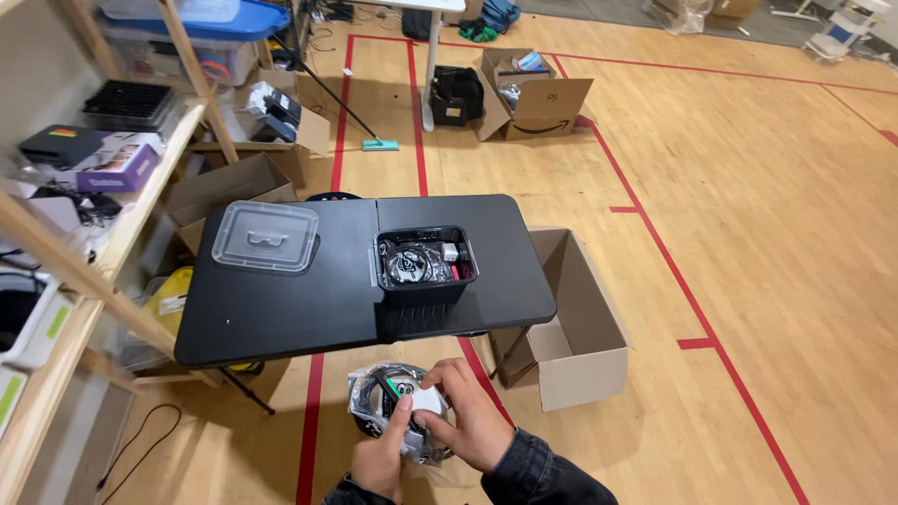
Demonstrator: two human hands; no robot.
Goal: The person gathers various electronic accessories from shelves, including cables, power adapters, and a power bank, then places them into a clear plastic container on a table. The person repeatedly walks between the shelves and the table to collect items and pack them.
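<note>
Near the bottom edge, the left hand (382,460) and the right hand (468,425) both gripped a clear bag of coiled cable (385,402), held in the air in front of the black table (281,309). The right fingers pinched a small white tag (428,400) on it. Hands covered much of the bag. On the table sat an open black bin (426,281), its contents hard to make out, with the clear lid (266,236) to its left. An open cardboard box (585,355) stood on the floor to the right.

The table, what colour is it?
The table is black, clearest in the head view.
</note>
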